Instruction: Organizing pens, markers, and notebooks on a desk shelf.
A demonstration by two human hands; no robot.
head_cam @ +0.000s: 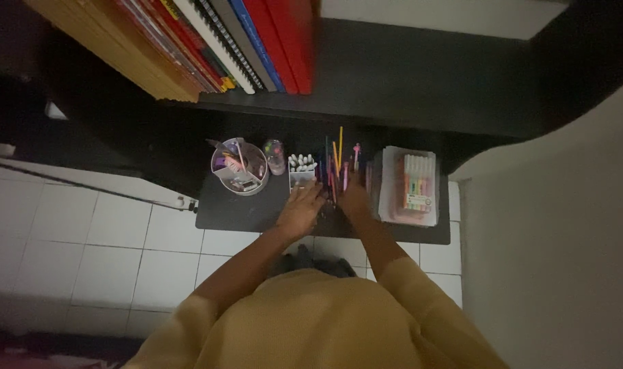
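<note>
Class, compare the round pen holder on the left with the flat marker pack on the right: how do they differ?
The holder is round and open-topped; the pack is flat and rectangular. The holder's contents stand jumbled; the pack's markers lie in a neat row. Both sit on the dark shelf and hold stationery.

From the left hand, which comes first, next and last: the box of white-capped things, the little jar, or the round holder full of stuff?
Head view, nearest first:
1. The box of white-capped things, just above the left hand, by its fingertips.
2. The little jar, farther up and leftward.
3. The round holder, farthest, at the mat's left end.
</note>
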